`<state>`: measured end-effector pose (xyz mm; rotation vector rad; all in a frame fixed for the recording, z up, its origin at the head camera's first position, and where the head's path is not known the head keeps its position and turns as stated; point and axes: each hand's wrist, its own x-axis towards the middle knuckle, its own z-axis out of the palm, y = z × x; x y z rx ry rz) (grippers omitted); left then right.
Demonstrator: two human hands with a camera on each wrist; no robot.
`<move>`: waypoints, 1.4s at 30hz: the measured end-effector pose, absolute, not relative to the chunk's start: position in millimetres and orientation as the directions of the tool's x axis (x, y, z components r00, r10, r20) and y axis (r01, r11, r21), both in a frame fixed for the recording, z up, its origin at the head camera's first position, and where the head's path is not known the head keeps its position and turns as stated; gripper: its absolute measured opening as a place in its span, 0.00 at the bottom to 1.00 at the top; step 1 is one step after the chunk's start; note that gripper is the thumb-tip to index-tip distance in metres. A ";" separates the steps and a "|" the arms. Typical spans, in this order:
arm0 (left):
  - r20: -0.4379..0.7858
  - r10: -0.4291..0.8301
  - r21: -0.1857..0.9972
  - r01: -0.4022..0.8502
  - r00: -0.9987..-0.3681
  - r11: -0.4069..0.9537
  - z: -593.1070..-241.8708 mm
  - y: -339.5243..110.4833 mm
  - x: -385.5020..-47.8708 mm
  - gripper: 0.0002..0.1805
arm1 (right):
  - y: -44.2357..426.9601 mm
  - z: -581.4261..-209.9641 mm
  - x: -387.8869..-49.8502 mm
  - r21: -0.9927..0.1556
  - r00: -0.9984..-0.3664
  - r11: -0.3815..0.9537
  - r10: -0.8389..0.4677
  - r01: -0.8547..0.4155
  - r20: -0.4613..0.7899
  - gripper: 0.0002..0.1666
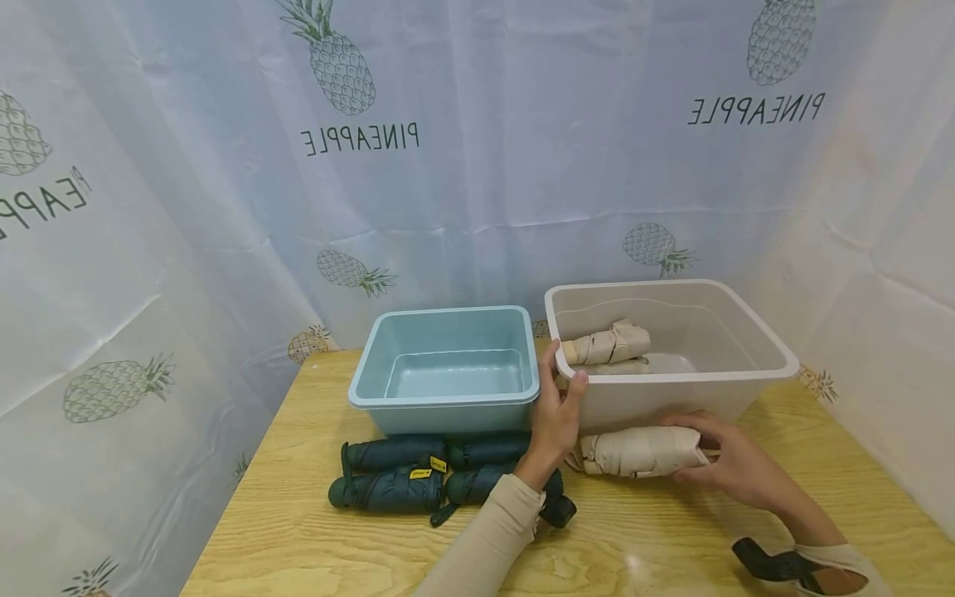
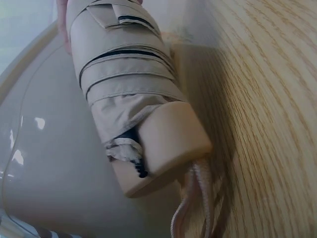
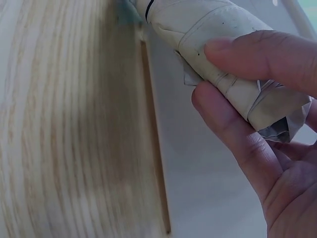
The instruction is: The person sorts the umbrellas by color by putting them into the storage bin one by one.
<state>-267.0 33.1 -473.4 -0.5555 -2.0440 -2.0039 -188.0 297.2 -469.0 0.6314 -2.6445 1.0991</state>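
A folded beige umbrella (image 1: 643,452) lies across the front of the large off-white bin (image 1: 671,396). My right hand (image 1: 719,460) grips its right end; in the right wrist view, thumb and fingers (image 3: 262,54) pinch the wrapped cloth. Its pale handle (image 2: 168,141) and cord loop (image 2: 198,186) show in the left wrist view. My left hand (image 1: 558,419) holds the bin's front left corner, thumb on the front and fingers along the left side. Inside that bin rests another beige umbrella (image 1: 615,342), with part of a further one beneath it.
A light blue bin (image 1: 448,404) stands to the left of the off-white one. Several dark folded umbrellas (image 1: 395,491) lie before it on the wooden table (image 1: 298,531), partly under my left forearm. Pineapple-printed curtains (image 1: 485,166) hang behind and at both sides.
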 end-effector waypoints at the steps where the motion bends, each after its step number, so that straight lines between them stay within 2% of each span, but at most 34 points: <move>1: 0.415 0.108 0.909 0.417 -0.903 -0.006 -473.2 33.2 -266.9 0.36 | 297.7 -467.5 -187.5 -0.625 -0.887 0.630 -0.306 -0.460 0.345 0.39; 8: 0.417 0.090 0.908 0.418 -0.904 -0.007 -471.7 34.6 -266.3 0.34 | 301.9 -457.0 -184.2 -0.645 -0.880 0.599 -0.308 -0.475 0.362 0.39; 12: 0.412 0.089 0.911 0.413 -0.907 -0.009 -472.9 34.9 -266.4 0.35 | 307.7 -447.9 -180.7 -0.681 -0.891 0.575 -0.314 -0.454 0.329 0.39; 20: 0.408 0.102 0.913 0.408 -0.907 -0.019 -473.6 35.3 -265.2 0.34 | 320.1 -427.2 -170.9 -0.679 -0.899 0.590 -0.300 -0.437 0.319 0.40; 26: 0.412 0.097 0.910 0.414 -0.906 -0.008 -473.9 35.1 -265.2 0.34 | 328.8 -413.5 -166.9 -0.651 -0.882 0.596 -0.318 -0.471 0.347 0.41; 36: 0.404 0.099 0.914 0.406 -0.909 -0.002 -475.7 34.0 -266.3 0.33 | 344.9 -385.8 -164.2 -0.595 -0.896 0.671 -0.301 -0.443 0.327 0.43; 42: 0.410 0.101 0.910 0.414 -0.906 0.012 -474.9 33.4 -266.3 0.34 | 350.6 -371.3 -164.9 -0.557 -0.880 0.687 -0.299 -0.466 0.368 0.44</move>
